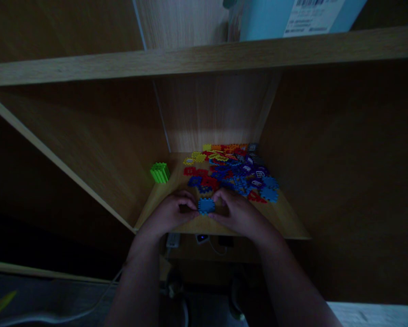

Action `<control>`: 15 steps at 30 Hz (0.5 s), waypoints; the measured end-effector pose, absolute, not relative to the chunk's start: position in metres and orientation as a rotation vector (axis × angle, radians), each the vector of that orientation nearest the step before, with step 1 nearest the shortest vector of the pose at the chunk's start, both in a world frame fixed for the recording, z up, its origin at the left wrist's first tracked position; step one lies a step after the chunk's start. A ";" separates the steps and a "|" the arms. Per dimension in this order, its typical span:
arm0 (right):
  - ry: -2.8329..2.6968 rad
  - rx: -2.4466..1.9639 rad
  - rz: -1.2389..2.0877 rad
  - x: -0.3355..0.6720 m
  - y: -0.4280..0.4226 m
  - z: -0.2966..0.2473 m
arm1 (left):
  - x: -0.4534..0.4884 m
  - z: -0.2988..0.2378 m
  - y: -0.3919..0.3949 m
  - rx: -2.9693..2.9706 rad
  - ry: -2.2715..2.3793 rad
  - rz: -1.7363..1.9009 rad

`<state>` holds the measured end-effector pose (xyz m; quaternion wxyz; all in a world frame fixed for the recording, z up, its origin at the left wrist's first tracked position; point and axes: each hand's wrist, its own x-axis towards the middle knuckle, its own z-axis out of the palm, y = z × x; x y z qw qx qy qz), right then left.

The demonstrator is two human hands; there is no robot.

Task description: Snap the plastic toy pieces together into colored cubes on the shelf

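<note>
Both my hands meet at the front edge of a wooden shelf compartment. My left hand [171, 211] and my right hand [236, 211] pinch a small blue toothed plastic tile piece [206, 205] between their fingertips. Just behind the hands lies a heap of several interlocking plastic tiles [231, 172] in red, blue, purple, yellow and orange. A green block made of stacked tiles [160, 172] stands apart at the left of the shelf floor.
The wooden shelf floor [286, 218] is closed in by dark side walls and a shelf board [204, 56] above. A light blue box with a label [292, 18] stands on the upper shelf. Cables and small devices [202, 238] hang below the front edge.
</note>
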<state>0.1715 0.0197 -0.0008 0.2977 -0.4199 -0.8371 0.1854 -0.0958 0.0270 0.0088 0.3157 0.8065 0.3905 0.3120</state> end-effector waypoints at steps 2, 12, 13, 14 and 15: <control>-2.227 -1.118 0.497 0.171 0.020 -0.001 | -0.096 0.008 0.027 2.130 1.027 0.821; -2.225 -1.088 0.502 0.173 0.020 -0.002 | -0.096 0.012 0.025 2.146 1.036 0.808; -2.224 -1.081 0.503 0.173 0.020 -0.002 | -0.096 0.012 0.025 2.148 1.035 0.810; -2.224 -1.076 0.504 0.173 0.020 -0.002 | -0.096 0.012 0.025 2.149 1.036 0.810; -2.222 -1.075 0.505 0.173 0.020 -0.002 | -0.096 0.011 0.025 2.150 1.037 0.811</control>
